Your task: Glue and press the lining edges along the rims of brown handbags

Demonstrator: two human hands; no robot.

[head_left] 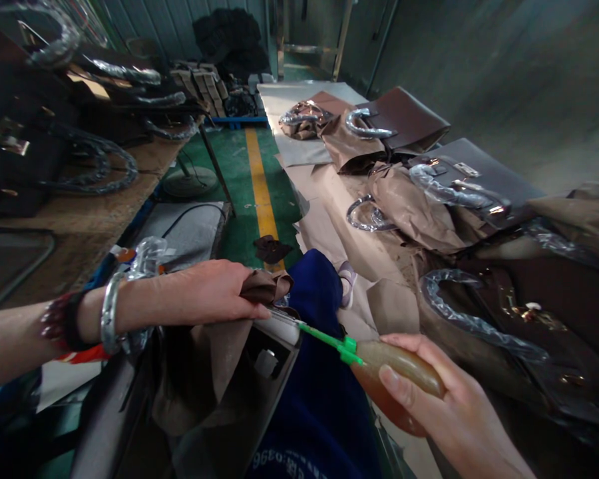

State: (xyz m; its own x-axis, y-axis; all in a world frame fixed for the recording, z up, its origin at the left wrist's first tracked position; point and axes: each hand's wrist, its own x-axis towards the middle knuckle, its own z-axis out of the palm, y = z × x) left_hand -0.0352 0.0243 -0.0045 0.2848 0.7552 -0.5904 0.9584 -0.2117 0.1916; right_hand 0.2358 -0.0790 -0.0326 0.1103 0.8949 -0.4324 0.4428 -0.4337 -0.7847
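Note:
My right hand point(449, 406) is wrapped round a soft bottle of amber glue point(397, 379) with a long green nozzle point(324, 338). The nozzle tip touches the pale edge of a dark handbag point(214, 412) lying across my lap. My left hand point(204, 293), with bracelets at the wrist, presses down on the bag's top and pinches a folded brown flap point(267, 286) back from that edge. Brown paper stuffing shows inside the bag.
Several brown and grey handbags point(469, 179) with plastic-wrapped handles lie on brown paper along the table at right. More dark bags point(40, 153) sit on a bench at left. A green floor with a yellow line point(259, 186) runs between.

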